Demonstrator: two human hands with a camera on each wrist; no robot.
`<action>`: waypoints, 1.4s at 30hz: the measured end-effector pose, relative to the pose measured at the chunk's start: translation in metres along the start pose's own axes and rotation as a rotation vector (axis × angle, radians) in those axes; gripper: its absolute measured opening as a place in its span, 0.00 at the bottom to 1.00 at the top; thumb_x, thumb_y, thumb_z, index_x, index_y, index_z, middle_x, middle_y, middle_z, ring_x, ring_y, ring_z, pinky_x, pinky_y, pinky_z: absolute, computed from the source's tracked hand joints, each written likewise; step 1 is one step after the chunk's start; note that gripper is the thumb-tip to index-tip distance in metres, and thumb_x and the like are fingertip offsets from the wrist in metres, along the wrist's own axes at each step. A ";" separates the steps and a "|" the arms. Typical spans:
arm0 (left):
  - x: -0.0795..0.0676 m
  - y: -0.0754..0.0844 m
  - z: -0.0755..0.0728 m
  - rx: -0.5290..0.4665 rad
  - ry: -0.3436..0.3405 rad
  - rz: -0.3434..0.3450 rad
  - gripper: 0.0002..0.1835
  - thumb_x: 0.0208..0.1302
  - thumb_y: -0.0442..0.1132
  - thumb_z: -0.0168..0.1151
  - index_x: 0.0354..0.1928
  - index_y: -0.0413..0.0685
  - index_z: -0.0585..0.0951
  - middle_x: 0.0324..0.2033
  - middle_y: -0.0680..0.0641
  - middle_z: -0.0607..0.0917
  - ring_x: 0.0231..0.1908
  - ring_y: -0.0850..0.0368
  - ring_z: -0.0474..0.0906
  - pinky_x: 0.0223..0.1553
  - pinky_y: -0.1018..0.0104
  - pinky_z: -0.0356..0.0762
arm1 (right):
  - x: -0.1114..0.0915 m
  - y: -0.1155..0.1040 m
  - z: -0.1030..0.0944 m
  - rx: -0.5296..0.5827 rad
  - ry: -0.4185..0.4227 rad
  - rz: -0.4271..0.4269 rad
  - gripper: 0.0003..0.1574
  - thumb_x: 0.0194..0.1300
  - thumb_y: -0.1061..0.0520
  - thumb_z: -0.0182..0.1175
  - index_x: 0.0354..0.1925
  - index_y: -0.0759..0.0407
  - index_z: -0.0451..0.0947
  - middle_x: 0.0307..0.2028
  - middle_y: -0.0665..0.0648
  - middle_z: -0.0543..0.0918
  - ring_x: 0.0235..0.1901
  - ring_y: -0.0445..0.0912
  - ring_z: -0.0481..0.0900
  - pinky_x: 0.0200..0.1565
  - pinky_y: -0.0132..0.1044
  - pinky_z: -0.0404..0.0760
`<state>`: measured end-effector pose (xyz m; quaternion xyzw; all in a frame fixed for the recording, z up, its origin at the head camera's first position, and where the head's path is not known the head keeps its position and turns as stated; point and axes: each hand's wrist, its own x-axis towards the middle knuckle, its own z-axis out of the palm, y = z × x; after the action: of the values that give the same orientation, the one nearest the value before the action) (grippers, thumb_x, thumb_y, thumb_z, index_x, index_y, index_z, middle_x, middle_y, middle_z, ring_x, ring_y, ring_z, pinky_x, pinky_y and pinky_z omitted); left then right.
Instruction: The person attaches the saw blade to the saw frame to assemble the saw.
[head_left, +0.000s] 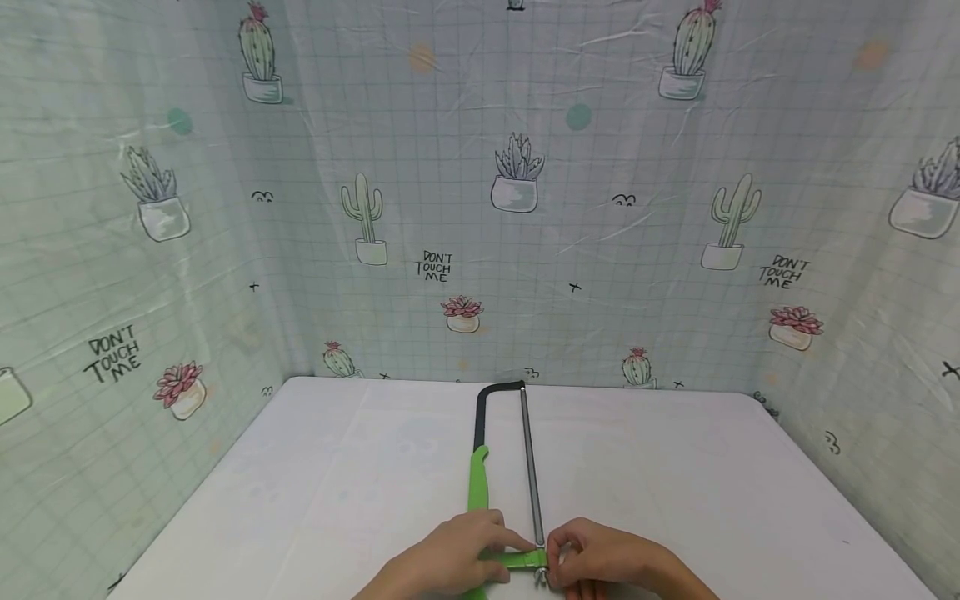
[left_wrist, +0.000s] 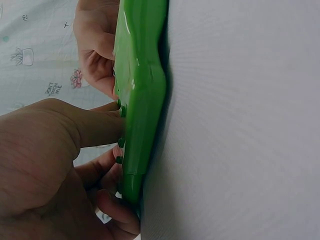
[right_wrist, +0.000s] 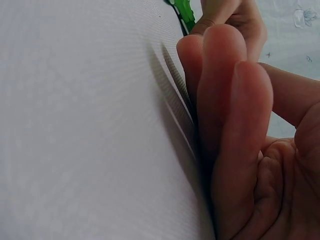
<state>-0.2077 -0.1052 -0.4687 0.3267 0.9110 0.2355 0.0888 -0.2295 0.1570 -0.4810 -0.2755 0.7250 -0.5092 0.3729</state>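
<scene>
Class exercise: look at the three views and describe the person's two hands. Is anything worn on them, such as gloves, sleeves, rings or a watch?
Both the left hand and the right hand are bare: no gloves, rings or markings show. No sleeve or watch is visible in the head view; the wrists run out of frame. Fingernails look short and unpainted.

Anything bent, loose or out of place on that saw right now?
Nothing stands out. The hacksaw lies flat on the white table, blade straight in its frame. The left hand holds the green handle; the right hand pinches the blade's near end.
</scene>
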 end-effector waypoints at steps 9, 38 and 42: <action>0.000 0.001 0.000 0.005 -0.004 -0.010 0.21 0.62 0.46 0.71 0.58 0.74 0.86 0.30 0.66 0.75 0.29 0.71 0.66 0.28 0.74 0.67 | 0.000 0.000 -0.001 0.008 -0.015 -0.014 0.07 0.67 0.58 0.62 0.37 0.61 0.80 0.20 0.47 0.81 0.14 0.30 0.73 0.18 0.22 0.70; 0.000 0.000 -0.001 0.007 -0.014 -0.005 0.21 0.63 0.48 0.71 0.58 0.74 0.86 0.32 0.67 0.76 0.30 0.72 0.67 0.30 0.75 0.69 | 0.000 -0.003 -0.001 -0.009 -0.001 0.003 0.33 0.71 0.48 0.61 0.41 0.84 0.74 0.18 0.46 0.80 0.15 0.31 0.73 0.19 0.23 0.71; 0.000 0.000 -0.001 0.013 -0.012 0.000 0.21 0.63 0.47 0.71 0.58 0.73 0.86 0.31 0.67 0.76 0.30 0.72 0.67 0.29 0.75 0.68 | 0.000 -0.003 0.000 -0.018 0.013 0.015 0.33 0.70 0.48 0.61 0.40 0.83 0.75 0.17 0.46 0.80 0.14 0.31 0.73 0.19 0.24 0.71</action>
<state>-0.2081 -0.1055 -0.4675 0.3285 0.9120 0.2277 0.0920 -0.2294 0.1560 -0.4778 -0.2703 0.7341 -0.5016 0.3693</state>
